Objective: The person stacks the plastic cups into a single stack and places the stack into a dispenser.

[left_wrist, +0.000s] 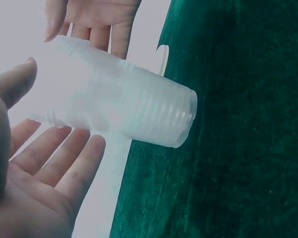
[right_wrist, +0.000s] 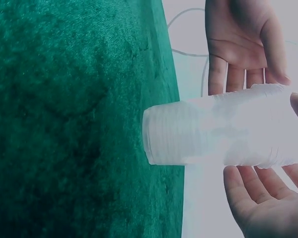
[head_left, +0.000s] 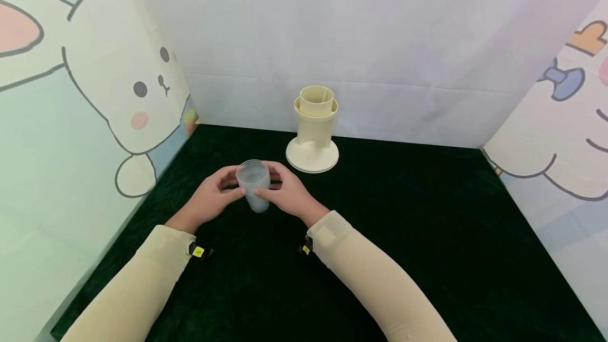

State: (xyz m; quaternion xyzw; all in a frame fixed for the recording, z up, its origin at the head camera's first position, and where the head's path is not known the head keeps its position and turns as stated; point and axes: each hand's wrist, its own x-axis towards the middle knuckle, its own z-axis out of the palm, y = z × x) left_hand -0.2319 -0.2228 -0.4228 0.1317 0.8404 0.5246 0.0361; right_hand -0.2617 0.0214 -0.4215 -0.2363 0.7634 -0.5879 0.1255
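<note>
Both hands hold a stack of translucent plastic cups upright above the table, its rims at the top. On its left side, my left hand has the thumb in front and the fingers behind. My right hand grips the opposite side in the same way. Ridges from the nested cups show along the lower part in the left wrist view. In the right wrist view, the cups stand between the right hand and the left hand.
Beyond the hands, a cream plastic cylinder stand with a round flared base and an inner tube stands near the table's back edge. Dark green cloth covers the table. A pale curtain hangs behind, with cartoon-printed panels on both sides.
</note>
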